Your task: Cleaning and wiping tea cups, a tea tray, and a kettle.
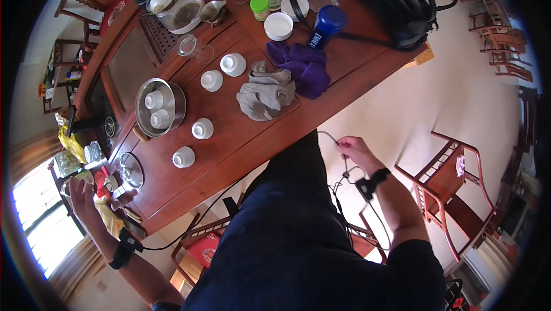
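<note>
My right hand point(356, 151) is off the table's front edge, its fingers closed on a thin black cable point(328, 133). More cable hangs in loops below it, near the strap device point(371, 185) on that wrist. My left hand point(84, 201) is raised at the table's left end with its fingers apart; I see nothing held in it. Close by are a glass pot lid point(131, 170) and a red item point(101, 184). On the wooden table point(224, 151) stand small white cups point(184, 157), and two more sit inside a steel pot point(178, 113).
A grey cloth point(267, 96) and a purple cloth point(303, 70) lie near the front edge. Behind are a blue canister point(328, 25), white dishes point(278, 27), a glass teapot point(183, 12) and a black bag point(396, 9). A wooden chair point(447, 182) stands right.
</note>
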